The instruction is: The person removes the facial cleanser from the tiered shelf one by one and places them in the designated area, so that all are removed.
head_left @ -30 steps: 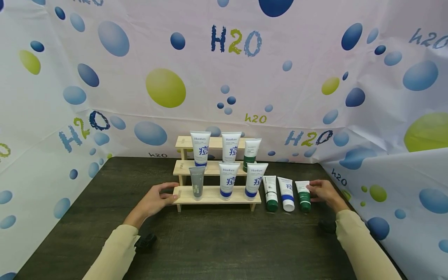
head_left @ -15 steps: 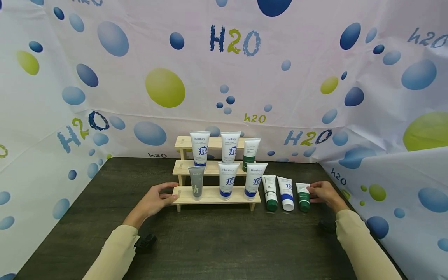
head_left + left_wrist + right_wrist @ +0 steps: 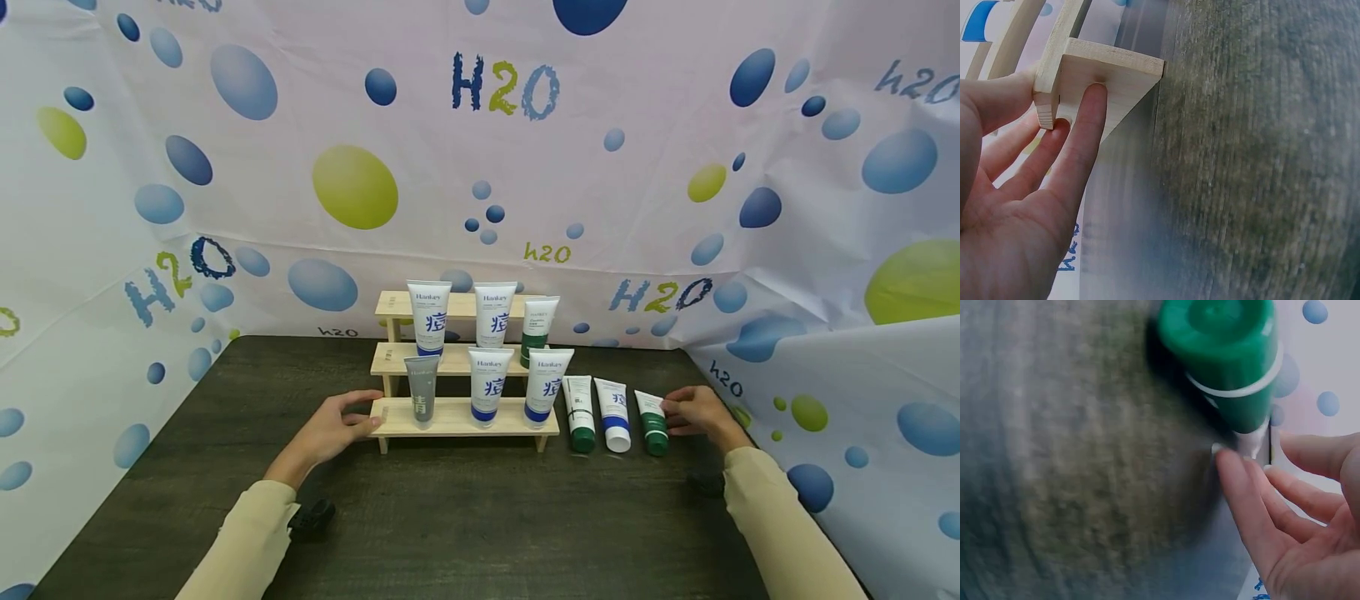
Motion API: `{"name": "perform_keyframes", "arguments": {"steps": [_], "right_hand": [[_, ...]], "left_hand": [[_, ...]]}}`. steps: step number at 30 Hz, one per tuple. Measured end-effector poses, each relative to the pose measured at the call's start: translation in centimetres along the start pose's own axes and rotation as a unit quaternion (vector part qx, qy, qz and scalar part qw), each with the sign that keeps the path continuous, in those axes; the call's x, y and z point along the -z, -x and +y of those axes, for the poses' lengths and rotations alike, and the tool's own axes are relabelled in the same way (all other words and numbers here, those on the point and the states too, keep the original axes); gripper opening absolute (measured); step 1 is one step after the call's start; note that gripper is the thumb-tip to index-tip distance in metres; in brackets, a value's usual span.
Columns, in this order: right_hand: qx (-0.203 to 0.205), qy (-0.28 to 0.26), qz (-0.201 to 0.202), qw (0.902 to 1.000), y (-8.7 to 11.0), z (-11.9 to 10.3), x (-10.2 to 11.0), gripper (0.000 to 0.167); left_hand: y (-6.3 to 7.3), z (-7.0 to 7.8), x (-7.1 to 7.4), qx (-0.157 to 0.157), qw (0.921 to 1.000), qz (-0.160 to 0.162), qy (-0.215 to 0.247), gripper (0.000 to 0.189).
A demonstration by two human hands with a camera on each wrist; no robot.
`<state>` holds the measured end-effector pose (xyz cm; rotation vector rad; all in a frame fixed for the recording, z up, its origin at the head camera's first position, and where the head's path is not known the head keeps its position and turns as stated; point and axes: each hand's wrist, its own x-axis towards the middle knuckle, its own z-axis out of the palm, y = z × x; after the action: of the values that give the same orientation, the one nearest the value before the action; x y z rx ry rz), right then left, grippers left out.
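Observation:
My left hand [image 3: 330,427] holds the left end of the lowest step of a three-tier wooden display rack [image 3: 453,412]. In the left wrist view, the thumb lies at the wooden edge and fingers reach against the underside of the board [image 3: 1113,78]. At the right, my right hand [image 3: 697,412] pinches the white upper end of a small white and green cream tube [image 3: 652,425], which lies slightly slanted on the table. Up close, the tube's green cap [image 3: 1219,337] points at the right wrist camera; the fingertips' contact with its white end is partly hidden.
Beside that tube lie a white tube with blue band [image 3: 615,417] and a white tube with green cap [image 3: 580,412]. Several tubes stand on the rack, including a grey tube [image 3: 422,390] in front. The dark table [image 3: 480,517] meets a printed backdrop [image 3: 525,167] behind.
The small green and white tube has shifted slightly and turned, its white end now leaning left. My right hand has moved a little with it. My left hand stays on the rack.

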<state>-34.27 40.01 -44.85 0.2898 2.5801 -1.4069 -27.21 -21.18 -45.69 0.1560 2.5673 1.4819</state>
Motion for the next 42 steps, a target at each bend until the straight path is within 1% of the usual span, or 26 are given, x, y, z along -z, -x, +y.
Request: {"name": "perform_keyframes", "arguments": {"steps": [3,7,10,13,16,19,24,29,32,38,42], "right_hand": [[0.012,0.005,0.015,0.9998,0.1,-0.4,0.6,0.041],[0.037,0.019,0.031,0.9987,0.1,-1.5,1.0,0.045],[0.052,0.030,0.038,0.9975,0.3,-2.8,0.9,0.047],[0.071,0.038,0.033,0.9963,0.5,-4.4,0.5,0.050],[0.088,0.035,0.019,0.9953,0.8,-6.2,0.0,0.052],[0.116,0.035,-0.001,0.9926,1.4,-7.9,-0.4,0.056],[0.176,0.030,-0.034,0.9833,2.3,-10.6,-1.4,0.056],[0.220,0.005,-0.059,0.9737,3.0,-12.9,-2.6,0.051],[0.233,-0.006,-0.074,0.9696,3.2,-14.1,-3.4,0.050],[0.231,-0.004,-0.094,0.9684,3.4,-15.9,-4.6,0.049],[0.243,0.000,-0.108,0.9639,3.6,-17.3,-5.1,0.049]], "left_hand": [[0.0,0.0,0.0,-0.002,1.0000,-0.001,0.001,0.058],[-0.1,0.0,0.0,-0.002,1.0000,-0.001,-0.001,0.059],[-0.1,0.0,0.0,0.000,1.0000,0.000,-0.001,0.059],[-0.1,0.1,0.0,0.003,1.0000,0.002,-0.001,0.059],[0.0,0.1,-0.1,0.006,1.0000,0.002,-0.003,0.059],[0.0,0.1,-0.1,0.005,1.0000,0.003,-0.006,0.059],[-0.1,0.1,-0.1,0.004,0.9999,0.005,-0.010,0.059],[-0.1,0.1,-0.1,0.003,0.9999,0.004,-0.010,0.059],[-0.1,0.1,-0.1,0.002,0.9999,0.004,-0.012,0.058],[0.0,0.0,-0.2,0.005,0.9999,0.006,-0.014,0.058],[-0.1,0.0,-0.2,0.003,0.9999,0.006,-0.015,0.057]]}}
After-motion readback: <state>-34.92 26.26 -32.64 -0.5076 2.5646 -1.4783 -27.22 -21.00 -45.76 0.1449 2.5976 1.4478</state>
